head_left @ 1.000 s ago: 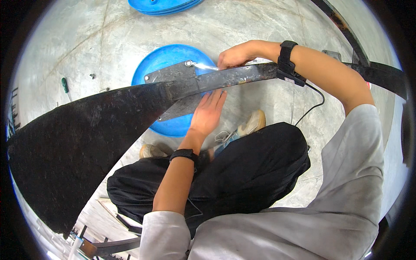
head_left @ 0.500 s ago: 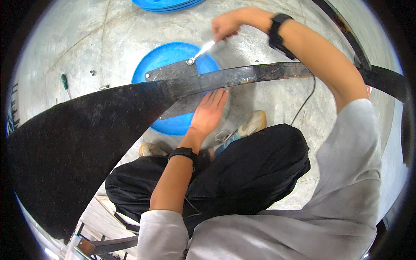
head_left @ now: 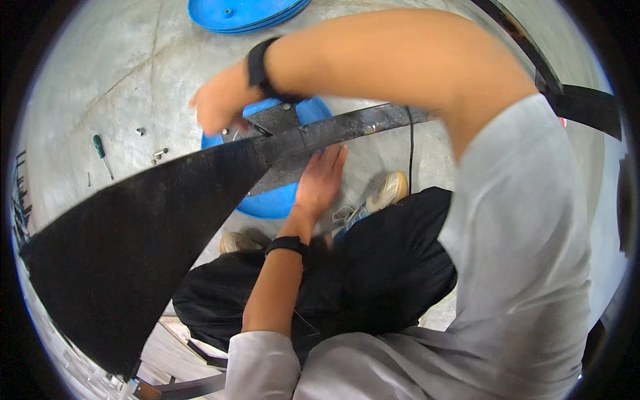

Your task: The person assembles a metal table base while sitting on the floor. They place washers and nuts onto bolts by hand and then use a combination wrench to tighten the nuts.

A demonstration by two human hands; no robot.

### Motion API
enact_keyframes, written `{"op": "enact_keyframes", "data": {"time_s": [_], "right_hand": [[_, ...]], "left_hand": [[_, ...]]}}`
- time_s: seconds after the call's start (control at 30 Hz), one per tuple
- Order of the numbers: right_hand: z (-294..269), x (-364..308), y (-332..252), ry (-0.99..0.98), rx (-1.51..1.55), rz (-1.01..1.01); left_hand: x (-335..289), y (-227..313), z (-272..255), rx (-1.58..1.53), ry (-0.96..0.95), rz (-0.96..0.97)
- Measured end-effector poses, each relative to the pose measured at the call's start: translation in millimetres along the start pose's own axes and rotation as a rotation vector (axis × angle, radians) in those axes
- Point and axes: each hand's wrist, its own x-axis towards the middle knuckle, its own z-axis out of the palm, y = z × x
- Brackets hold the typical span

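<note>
My left hand (head_left: 321, 177) presses flat, fingers outstretched, on a dark metal plate (head_left: 277, 120) that lies on a blue round plastic disc (head_left: 267, 207). My right hand (head_left: 223, 100) reaches across to the plate's far left corner, beside a bolt head (head_left: 225, 131). Its fingers are curled and blurred round a wrench (head_left: 259, 128), of which only a thin dark part shows below them. Another bolt head (head_left: 287, 107) sits at the far right corner. A dark steel bar (head_left: 360, 121) crosses above the plate and hides its middle.
The bar joins a broad black panel (head_left: 140, 247) at left. On the concrete floor lie a green-handled screwdriver (head_left: 100, 148) and small metal fasteners (head_left: 160, 154). Stacked blue discs (head_left: 247, 15) stand at the far side. A black cable (head_left: 411, 153) hangs at right.
My right hand has swung left with the wrench, from the far right bolt to the far left corner. My left hand stays on the plate.
</note>
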Motion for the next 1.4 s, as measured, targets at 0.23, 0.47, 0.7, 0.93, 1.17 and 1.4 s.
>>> {"op": "enact_keyframes", "data": {"time_s": [0.23,0.47,0.7,0.93,1.17,1.4], "right_hand": [[-59.2,-162.6,-22.5,0.083,-0.044,0.934],[-53.8,-258.8,-132.1,0.353,0.425,1.35],[-42.2,-181.8,-113.1,0.257,0.878,1.403],[-31.0,-108.5,-82.7,0.414,1.403,0.984],[33.3,-84.5,-11.3,-0.279,1.081,1.088],[21.7,-78.3,-34.4,-0.105,1.325,1.173]], "left_hand": [[4.3,1.7,-28.4,-0.049,-0.034,-0.047],[-13.5,-8.2,-12.0,-0.114,-0.021,-0.074],[-58.3,6.9,-54.0,-0.294,0.317,-0.492],[-92.4,-84.4,-68.9,-0.002,0.863,-1.456],[-77.7,-108.2,-73.3,0.024,0.549,-1.104],[-80.4,-108.4,-63.4,0.033,0.633,-1.097]]}}
